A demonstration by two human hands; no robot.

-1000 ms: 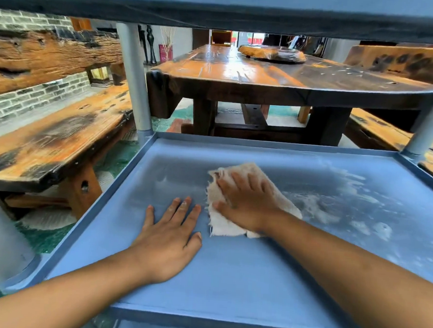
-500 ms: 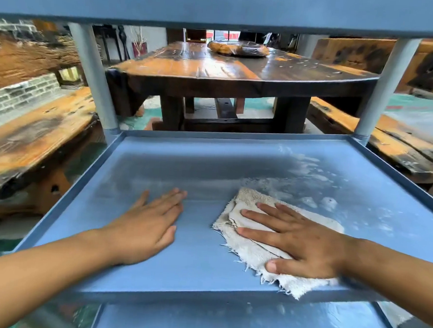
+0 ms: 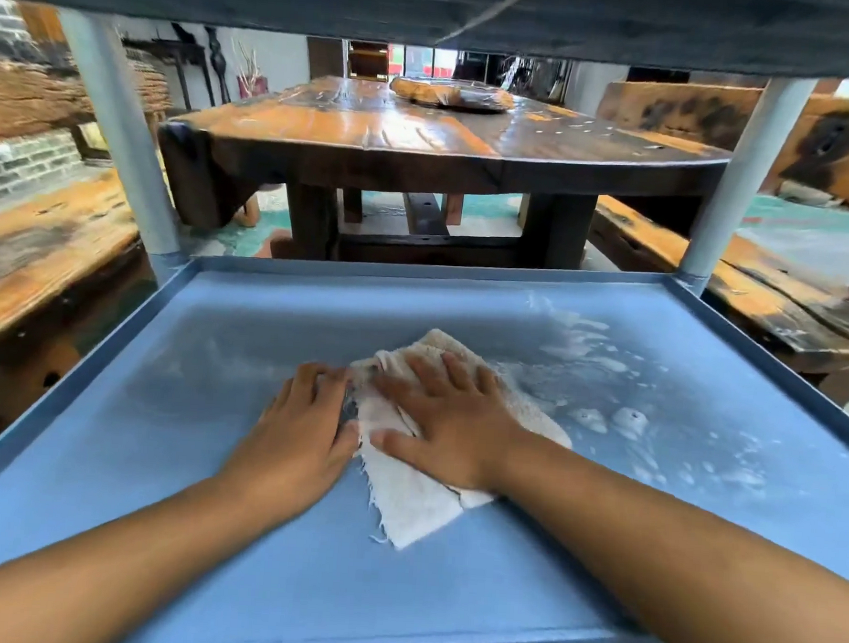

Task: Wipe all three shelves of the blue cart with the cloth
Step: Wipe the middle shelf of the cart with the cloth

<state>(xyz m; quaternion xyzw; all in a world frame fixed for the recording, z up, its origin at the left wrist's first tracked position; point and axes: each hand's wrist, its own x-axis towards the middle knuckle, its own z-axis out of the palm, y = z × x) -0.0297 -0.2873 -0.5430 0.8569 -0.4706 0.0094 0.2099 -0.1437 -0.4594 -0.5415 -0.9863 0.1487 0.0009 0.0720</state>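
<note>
One cloth (image 3: 416,509) on shelf (image 3: 156,454), under right hand (image 3: 448,429), left hand (image 3: 296,442) seemingly touching

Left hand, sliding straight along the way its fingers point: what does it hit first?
Most likely the cloth: the left hand lies flat on the shelf, pointing toward the cloth's bunched edge, where the right hand presses. Whether they touch is unclear.
</note>
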